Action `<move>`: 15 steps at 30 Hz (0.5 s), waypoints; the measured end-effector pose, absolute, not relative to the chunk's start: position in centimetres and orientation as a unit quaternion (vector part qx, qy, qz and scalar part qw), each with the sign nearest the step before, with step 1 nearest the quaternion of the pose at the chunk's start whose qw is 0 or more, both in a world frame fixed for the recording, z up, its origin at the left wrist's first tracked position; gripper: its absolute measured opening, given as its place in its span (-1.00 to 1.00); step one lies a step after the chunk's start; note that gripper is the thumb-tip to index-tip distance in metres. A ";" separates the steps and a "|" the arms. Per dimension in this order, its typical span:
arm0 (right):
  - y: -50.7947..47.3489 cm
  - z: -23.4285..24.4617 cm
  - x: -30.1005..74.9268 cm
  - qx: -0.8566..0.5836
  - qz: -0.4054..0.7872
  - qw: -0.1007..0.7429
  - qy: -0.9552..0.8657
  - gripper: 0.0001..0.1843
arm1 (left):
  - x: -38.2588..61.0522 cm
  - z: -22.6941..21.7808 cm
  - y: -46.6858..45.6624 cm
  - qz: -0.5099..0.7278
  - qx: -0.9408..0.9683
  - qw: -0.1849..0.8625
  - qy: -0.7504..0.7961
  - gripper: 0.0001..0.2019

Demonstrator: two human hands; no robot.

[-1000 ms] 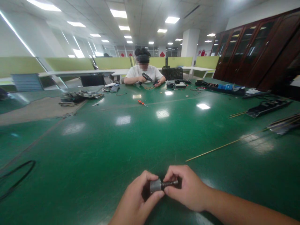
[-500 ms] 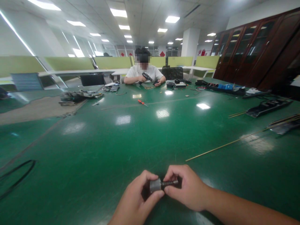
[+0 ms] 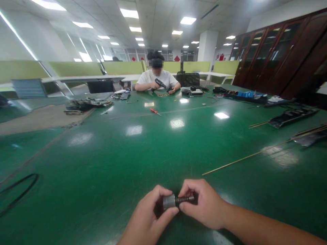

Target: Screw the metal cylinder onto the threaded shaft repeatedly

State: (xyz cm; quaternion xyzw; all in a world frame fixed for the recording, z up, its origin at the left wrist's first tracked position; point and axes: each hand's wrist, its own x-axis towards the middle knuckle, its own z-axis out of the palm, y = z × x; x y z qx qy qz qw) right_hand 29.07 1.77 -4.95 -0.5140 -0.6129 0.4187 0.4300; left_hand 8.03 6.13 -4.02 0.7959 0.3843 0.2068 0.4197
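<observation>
Close to me, over the near part of the green table [image 3: 153, 153], both hands hold one metal piece. My left hand [image 3: 152, 212] grips its thick grey metal cylinder [image 3: 169, 201] between thumb and fingers. From the cylinder's right end sticks out a thinner dark ribbed shaft [image 3: 184, 199], which looks threaded or spring-wound. The thumb and forefinger of my right hand [image 3: 205, 204] pinch this shaft near where it meets the cylinder. The piece lies roughly level, its shaft pointing right. My palms hide part of it.
A thin brass-coloured rod [image 3: 230, 164] lies right of my hands. Farther off is a red screwdriver [image 3: 155, 111]. Across the table a person [image 3: 158, 80] holds a dark power drill. A black cable loop [image 3: 22, 190] lies at left, a heap of parts [image 3: 85, 104] beyond it.
</observation>
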 end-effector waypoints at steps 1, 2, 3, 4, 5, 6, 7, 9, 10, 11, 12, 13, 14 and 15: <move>1.8 -4.9 29.1 -0.512 0.420 0.430 -0.614 -0.92 | 8.1 -4.0 6.1 0.207 0.796 0.420 0.384 -0.83; 1.8 -4.9 29.1 -0.511 0.419 0.430 -0.615 -0.93 | 8.1 -4.0 6.1 0.208 0.795 0.421 0.384 -0.84; 1.8 -4.9 29.1 -0.510 0.419 0.429 -0.617 -0.93 | 8.2 -4.0 6.1 0.208 0.794 0.423 0.383 -0.84; 1.8 -4.9 29.1 -0.510 0.417 0.428 -0.619 -0.93 | 8.2 -3.9 6.1 0.207 0.794 0.423 0.383 -0.84; 1.9 -4.9 29.1 -0.511 0.415 0.428 -0.620 -0.93 | 8.2 -3.9 6.1 0.206 0.795 0.423 0.383 -0.84; 1.9 -4.8 29.1 -0.511 0.414 0.427 -0.620 -0.93 | 8.2 -3.9 6.1 0.207 0.795 0.422 0.383 -0.83; 1.9 -4.8 29.1 -0.512 0.414 0.425 -0.621 -0.92 | 8.2 -3.9 6.1 0.205 0.796 0.422 0.382 -0.83; 1.9 -4.9 29.1 -0.512 0.416 0.424 -0.620 -0.92 | 8.1 -3.9 6.2 0.203 0.797 0.421 0.383 -0.82; 1.9 -4.9 29.2 -0.512 0.416 0.424 -0.620 -0.92 | 8.1 -3.9 6.2 0.203 0.797 0.421 0.383 -0.82; 1.9 -4.9 29.2 -0.511 0.417 0.425 -0.619 -0.92 | 8.0 -3.9 6.2 0.203 0.797 0.421 0.384 -0.82; 1.9 -5.0 29.2 -0.510 0.417 0.427 -0.619 -0.91 | 8.0 -3.9 6.1 0.203 0.796 0.421 0.385 -0.81; 1.9 -5.0 29.3 -0.509 0.418 0.429 -0.617 -0.91 | 8.0 -4.0 6.1 0.204 0.794 0.423 0.386 -0.81; 1.9 -5.1 29.3 -0.508 0.421 0.431 -0.616 -0.90 | 7.9 -4.0 6.1 0.205 0.793 0.424 0.386 -0.80; 1.9 -5.1 29.3 -0.508 0.423 0.431 -0.614 -0.90 | 7.9 -4.0 6.1 0.206 0.791 0.427 0.387 -0.80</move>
